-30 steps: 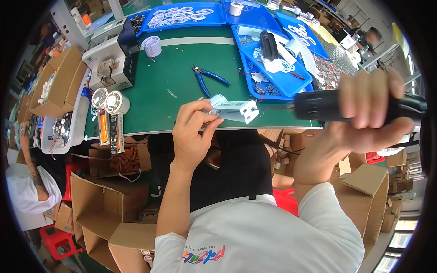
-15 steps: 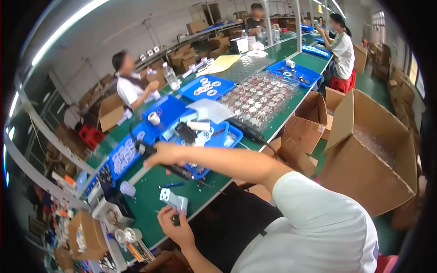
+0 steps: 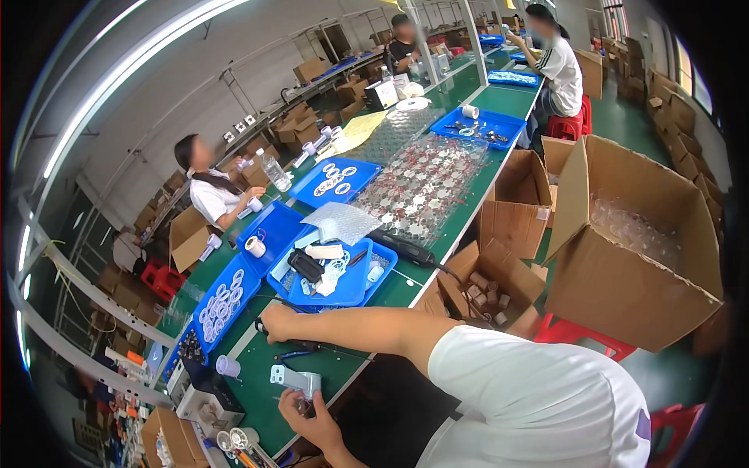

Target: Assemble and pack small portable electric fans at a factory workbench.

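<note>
In my left hand [image 3: 314, 421], fingers closed round its lower end, is a light-blue plastic housing [image 3: 290, 379] with several holes in its end face, near the table's edge. My right arm reaches across to the left, and my right hand [image 3: 278, 321] is closed round a black electric screwdriver [image 3: 260, 326], low over the green table. Most of the tool is behind the hand. Between my two hands lie small pliers with blue handles [image 3: 295, 353]. A pale lilac plastic cup-shaped part [image 3: 228, 366] stands left of the housing.
Blue trays hold white rings [image 3: 221, 306] and mixed parts [image 3: 335, 265]. Beyond lies a sheet of silvery discs with red wires [image 3: 421, 183]. A black corded tool [image 3: 402, 248] rests by the edge. Open cartons [image 3: 632, 265] stand right. Co-workers sit farther off.
My right hand has lowered the screwdriver from above the parts tray toward the table near the pliers. The left hand still holds the housing. The whole view has shifted slightly.
</note>
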{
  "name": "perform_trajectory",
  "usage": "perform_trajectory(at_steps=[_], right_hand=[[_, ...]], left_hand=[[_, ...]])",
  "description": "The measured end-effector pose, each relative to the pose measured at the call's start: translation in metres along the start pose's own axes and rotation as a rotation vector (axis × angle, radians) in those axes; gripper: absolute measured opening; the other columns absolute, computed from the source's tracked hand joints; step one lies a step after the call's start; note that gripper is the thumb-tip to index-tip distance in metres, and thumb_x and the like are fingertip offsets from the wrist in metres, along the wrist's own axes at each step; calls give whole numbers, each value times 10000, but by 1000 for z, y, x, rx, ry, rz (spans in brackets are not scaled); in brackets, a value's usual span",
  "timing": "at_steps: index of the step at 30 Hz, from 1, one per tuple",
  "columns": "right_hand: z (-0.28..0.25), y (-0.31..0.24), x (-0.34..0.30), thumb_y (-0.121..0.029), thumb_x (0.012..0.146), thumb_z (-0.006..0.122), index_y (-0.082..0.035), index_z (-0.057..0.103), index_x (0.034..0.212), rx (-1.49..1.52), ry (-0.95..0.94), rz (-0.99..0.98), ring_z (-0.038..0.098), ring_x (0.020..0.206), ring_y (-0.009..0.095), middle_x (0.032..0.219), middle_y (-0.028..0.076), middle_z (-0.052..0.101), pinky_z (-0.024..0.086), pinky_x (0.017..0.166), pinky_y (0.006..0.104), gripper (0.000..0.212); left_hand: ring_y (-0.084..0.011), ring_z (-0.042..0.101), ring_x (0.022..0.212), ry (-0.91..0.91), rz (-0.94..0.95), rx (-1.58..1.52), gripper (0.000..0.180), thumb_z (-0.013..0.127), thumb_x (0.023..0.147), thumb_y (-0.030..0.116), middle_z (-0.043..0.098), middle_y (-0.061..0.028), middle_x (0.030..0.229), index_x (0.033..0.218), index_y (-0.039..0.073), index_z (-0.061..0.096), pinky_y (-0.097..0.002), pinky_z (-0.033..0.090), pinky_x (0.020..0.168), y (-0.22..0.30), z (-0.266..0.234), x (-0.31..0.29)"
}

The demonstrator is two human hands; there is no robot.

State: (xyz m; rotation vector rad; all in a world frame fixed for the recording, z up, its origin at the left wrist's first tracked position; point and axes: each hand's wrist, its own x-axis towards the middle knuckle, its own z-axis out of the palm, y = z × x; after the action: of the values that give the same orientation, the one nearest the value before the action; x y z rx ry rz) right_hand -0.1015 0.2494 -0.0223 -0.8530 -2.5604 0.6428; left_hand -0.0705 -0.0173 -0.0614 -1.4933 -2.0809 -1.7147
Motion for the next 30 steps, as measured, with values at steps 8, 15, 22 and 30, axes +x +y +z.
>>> perform_trajectory(at_steps=[8,15,22,30], right_hand=[[-27,-13,-22,-293,801,808,-14,766,915,-14,517,-162,740,941,354,909,183,750,588,820,459,304],[-112,-42,-113,-444,881,757,6,724,990,563,-176,-524,712,921,359,922,160,728,557,807,431,464],[-129,-40,-155,-326,898,733,10,698,1015,175,-236,-686,711,901,367,912,166,718,543,753,468,357],[-115,-32,-190,-230,859,767,44,666,970,-109,-331,-652,716,792,415,815,215,712,561,691,493,312]], left_hand=[[-211,566,1114,4,-30,-48,299,733,904,20,580,-104,1281,1150,40,563,-322,487,874,-5,1,0],[-209,570,1125,-25,-60,-147,313,734,887,-16,577,-113,1298,1144,23,561,-309,481,898,2,-1,4],[-261,603,1182,-145,81,28,365,725,821,-69,612,-152,1297,1163,0,619,-369,480,1000,15,-33,17],[-307,614,1194,-346,173,217,595,726,793,-55,623,-157,1286,1365,-6,571,-422,470,1048,54,-56,27]])
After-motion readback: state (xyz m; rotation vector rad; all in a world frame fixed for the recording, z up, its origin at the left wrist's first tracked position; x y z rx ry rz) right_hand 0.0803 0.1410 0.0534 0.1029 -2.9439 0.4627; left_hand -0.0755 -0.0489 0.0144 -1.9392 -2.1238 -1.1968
